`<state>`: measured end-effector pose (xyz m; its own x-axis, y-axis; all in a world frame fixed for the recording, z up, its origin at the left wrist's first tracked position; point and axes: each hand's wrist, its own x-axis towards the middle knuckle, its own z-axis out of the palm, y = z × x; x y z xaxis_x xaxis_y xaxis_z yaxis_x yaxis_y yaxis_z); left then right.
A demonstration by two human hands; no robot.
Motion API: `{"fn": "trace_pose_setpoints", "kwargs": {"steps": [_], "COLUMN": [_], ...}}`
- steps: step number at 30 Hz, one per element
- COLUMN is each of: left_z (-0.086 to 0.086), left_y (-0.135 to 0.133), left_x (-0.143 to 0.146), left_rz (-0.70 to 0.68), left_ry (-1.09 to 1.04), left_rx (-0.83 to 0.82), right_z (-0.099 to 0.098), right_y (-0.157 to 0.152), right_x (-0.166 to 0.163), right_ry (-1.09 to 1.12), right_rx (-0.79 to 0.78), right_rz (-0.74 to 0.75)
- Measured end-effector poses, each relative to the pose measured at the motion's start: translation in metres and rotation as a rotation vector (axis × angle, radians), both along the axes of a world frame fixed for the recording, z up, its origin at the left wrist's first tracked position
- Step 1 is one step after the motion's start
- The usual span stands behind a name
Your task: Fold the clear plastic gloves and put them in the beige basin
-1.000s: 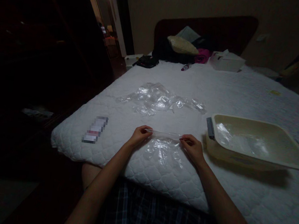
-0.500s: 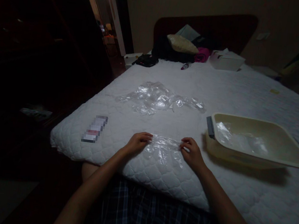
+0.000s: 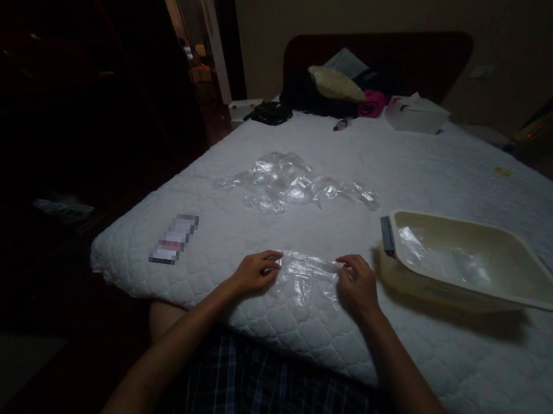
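Observation:
A clear plastic bag (image 3: pixel 305 281) lies spread on the white quilted bed (image 3: pixel 252 321) near its front edge. My left hand (image 3: pixel 256 271) pinches the bag's left side, with thumb and fingers curled at its upper corner. On the opposite side, my right hand (image 3: pixel 360 288) has its bent fingers closed on the right upper corner. The film between both hands looks fairly straight along the top and wrinkled below. Farther up the bed sits a loose heap of crumpled clear plastic bags (image 3: pixel 293 179).
To the right stands a cream plastic basin (image 3: pixel 472 295) with a grey handle and clear plastic inside. A blurred-out phone (image 3: pixel 174 239) lies at the left. Near the headboard are a white box (image 3: pixel 416 115), a black pouch (image 3: pixel 271 113) and a beige pillow (image 3: pixel 336 83).
Both hands stay at the bag's upper corners, their fingers shifting slightly. The right hand has turned a little and its fingers are more bent. The bag lies almost unmoved.

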<state>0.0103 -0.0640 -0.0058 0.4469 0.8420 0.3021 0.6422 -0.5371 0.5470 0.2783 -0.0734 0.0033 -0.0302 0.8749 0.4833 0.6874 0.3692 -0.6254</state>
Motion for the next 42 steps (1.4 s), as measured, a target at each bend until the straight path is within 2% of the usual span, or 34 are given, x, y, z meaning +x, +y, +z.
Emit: {"fn": "trace_pose_setpoints", "kwargs": {"steps": [4,7,9,12,17,20,24,27,29,31,33,36,42], "left_z": [0.0,0.0,0.0,-0.004,-0.01,-0.01,-0.008,-0.008,-0.008,-0.006,-0.002,0.006,0.015], "left_y": [-0.001,0.0,0.002,0.005,0.006,0.005,0.006,0.01,0.011,0.011,0.01,0.01,0.018], "left_x": [0.003,0.002,0.002,0.003,0.002,0.002,0.003,0.002,0.0,-0.003,-0.006,-0.01,-0.007], "left_rz": [0.021,0.034,0.042,0.082,0.12,0.135,0.156,0.256,0.356,0.403,0.346,0.209,0.207], "left_ry": [-0.02,-0.05,-0.081,-0.157,-0.28,-0.326,-0.389,-0.49,-0.554,-0.619,-0.649,-0.621,-0.574], "left_rx": [0.003,-0.037,-0.102,-0.179,-0.202,-0.22,-0.253,-0.292,-0.396,-0.565,-0.759,-0.968,-1.039], "right_z": [0.013,0.009,0.002,-0.009,-0.021,-0.022,-0.019,-0.017,-0.015,-0.012,-0.009,-0.006,-0.009], "right_y": [0.002,0.005,0.007,0.01,0.011,0.012,0.013,0.013,0.011,0.008,0.005,0.005,0.011], "right_x": [-0.023,-0.031,-0.03,-0.022,-0.012,-0.007,0.005,0.017,0.024,0.029,0.031,0.032,0.033], "right_ry": [-0.134,-0.229,-0.221,-0.119,0.165,0.333,0.448,0.485,0.5,0.521,0.542,0.555,0.605], "right_rx": [-0.152,-0.315,-0.358,-0.362,-0.401,-0.447,-0.481,-0.484,-0.571,-0.713,-0.842,-0.945,-1.028], "right_rz": [0.036,0.061,0.092,0.123,0.147,0.149,0.126,0.044,0.016,0.035,0.074,0.119,0.217]}}
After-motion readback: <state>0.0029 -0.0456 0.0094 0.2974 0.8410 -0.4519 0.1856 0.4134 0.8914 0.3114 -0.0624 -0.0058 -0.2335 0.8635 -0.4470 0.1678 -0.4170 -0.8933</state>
